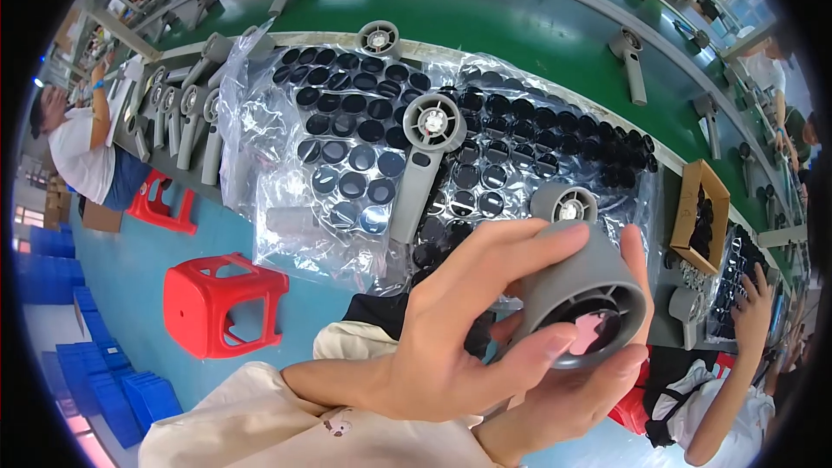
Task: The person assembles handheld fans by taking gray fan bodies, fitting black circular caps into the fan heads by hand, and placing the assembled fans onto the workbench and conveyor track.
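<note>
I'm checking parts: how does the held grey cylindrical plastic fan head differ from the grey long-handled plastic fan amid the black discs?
The grey cylindrical plastic fan head is held, its centre glossy and dark; the grey long-handled plastic fan lies, its centre silvery. Both have round grey rims.

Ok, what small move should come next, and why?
Probably a gentle thumb press by the left hand on the glossy black round disc, to check its seating: that thumb's tip lies at the disc's edge in the open end of the grey round plastic fan head, and the right hand supports the head from below. Whether the disc sits fully home is unclear.
</note>
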{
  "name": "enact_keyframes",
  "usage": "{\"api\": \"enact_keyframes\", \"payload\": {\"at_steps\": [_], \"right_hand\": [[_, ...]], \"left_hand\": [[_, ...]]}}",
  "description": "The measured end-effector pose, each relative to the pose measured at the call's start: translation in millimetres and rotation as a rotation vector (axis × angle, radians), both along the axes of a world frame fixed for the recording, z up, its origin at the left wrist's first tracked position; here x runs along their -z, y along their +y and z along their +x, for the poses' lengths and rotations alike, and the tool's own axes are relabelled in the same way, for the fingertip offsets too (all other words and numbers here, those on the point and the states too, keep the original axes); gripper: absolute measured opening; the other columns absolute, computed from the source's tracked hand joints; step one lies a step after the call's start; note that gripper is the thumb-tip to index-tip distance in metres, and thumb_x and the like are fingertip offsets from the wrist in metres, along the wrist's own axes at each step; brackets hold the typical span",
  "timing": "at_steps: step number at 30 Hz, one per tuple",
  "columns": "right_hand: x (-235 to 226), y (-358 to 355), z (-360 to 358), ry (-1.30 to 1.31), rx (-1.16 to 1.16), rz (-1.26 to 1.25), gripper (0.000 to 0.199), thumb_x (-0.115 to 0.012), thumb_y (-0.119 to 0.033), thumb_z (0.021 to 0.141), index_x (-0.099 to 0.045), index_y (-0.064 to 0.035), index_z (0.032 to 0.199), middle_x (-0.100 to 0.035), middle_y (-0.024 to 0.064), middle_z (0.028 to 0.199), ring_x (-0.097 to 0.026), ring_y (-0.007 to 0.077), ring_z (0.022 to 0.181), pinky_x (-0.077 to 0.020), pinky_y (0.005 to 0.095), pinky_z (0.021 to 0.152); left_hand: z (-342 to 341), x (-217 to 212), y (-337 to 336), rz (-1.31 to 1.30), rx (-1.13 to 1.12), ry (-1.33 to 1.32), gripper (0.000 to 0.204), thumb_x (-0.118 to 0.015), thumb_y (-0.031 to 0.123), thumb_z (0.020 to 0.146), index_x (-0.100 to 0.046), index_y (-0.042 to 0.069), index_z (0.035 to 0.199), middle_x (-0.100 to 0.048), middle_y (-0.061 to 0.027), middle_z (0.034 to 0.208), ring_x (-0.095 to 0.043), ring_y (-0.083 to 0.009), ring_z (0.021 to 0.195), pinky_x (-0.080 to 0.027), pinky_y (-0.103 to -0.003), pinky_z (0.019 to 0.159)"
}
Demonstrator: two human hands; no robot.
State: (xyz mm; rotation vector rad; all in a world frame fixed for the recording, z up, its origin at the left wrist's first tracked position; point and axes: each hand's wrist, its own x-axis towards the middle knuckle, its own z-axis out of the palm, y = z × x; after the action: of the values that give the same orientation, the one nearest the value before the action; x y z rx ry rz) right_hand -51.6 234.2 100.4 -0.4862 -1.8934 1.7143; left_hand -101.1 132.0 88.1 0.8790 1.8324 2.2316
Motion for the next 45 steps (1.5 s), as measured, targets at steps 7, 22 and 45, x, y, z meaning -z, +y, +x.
{"api": "enact_keyframes", "payload": {"at_steps": [7,22,45], "right_hand": [[-1,-4,2,0.003,-0.001,0.013,0.082,-0.031,-0.060,0.090,-0.043,0.0103,0.129,-0.052,0.0221,0.122,-0.057,0.0287,0.103,-0.0473,0.0361,0.087],[6,-2,3,0.153,0.062,0.176,0.081,-0.047,-0.060,0.087,-0.043,0.0102,0.129,-0.051,0.0233,0.116,-0.054,0.0292,0.101,-0.0450,0.0373,0.085],[28,15,11,0.089,-0.200,0.145,0.094,-0.078,0.004,0.060,-0.028,0.0045,0.139,-0.030,0.0195,0.141,-0.050,0.0315,0.116,-0.0450,0.0371,0.095]], "left_hand": [[1,-3,-3,0.028,0.015,-0.044,0.054,-0.056,0.020,0.090,-0.034,-0.012,0.129,-0.040,-0.0250,0.127,-0.051,-0.0280,0.110,-0.042,-0.037,0.093],[-10,-16,-19,-0.333,-0.304,0.560,0.052,-0.080,0.017,0.064,-0.062,0.004,0.110,-0.049,-0.0269,0.121,-0.055,-0.0323,0.104,-0.048,-0.034,0.075],[-23,-8,-17,-0.451,-0.118,0.275,0.041,-0.072,-0.002,0.069,-0.055,-0.007,0.106,-0.055,-0.0199,0.116,-0.065,-0.0236,0.087,-0.057,-0.030,0.074]]}}
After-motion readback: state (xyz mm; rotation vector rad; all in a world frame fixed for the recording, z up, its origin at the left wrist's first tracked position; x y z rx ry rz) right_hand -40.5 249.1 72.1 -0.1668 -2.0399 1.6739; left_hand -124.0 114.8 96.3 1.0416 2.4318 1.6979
